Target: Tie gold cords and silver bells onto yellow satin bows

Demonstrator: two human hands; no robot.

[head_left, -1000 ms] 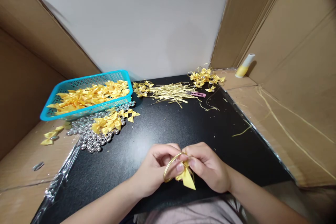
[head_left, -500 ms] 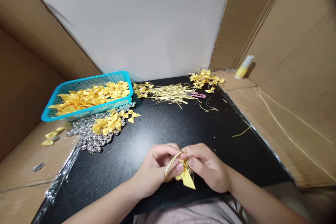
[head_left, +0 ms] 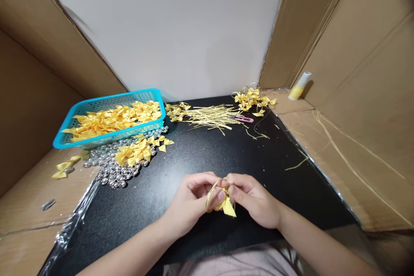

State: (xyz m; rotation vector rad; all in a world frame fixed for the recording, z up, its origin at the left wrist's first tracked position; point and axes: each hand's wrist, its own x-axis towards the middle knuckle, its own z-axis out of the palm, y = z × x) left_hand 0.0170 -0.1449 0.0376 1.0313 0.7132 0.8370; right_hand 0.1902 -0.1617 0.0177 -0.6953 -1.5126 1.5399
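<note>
Close to the front of the black table, both hands meet around a yellow ribbon bow point(head_left: 229, 208). A gold cord loop point(head_left: 208, 200) curves beside it. My left hand point(head_left: 194, 194) is closed, its thumb and fingers pinching the bow, with the loop around its thumb. From the other side my right hand point(head_left: 254, 198) pinches the gold cord near the bow's top. What lies between the fingertips is mostly hidden. A small shiny bead seems to show by the bow, too small to be sure.
On the left, a blue basket point(head_left: 58, 140) holds yellow bows. Before it lie silver beads point(head_left: 111, 177) and loose bows point(head_left: 134, 152). Gold cord pieces point(head_left: 210, 116), a pink-handled cutter point(head_left: 244, 119) and beaded bows point(head_left: 254, 99) lie at the back. A cone-shaped spool point(head_left: 299, 87) stands right.
Both hands have risen slightly and drawn a little closer together. The bow has tilted, so less of its tail hangs down. Things on the table have stayed put.
</note>
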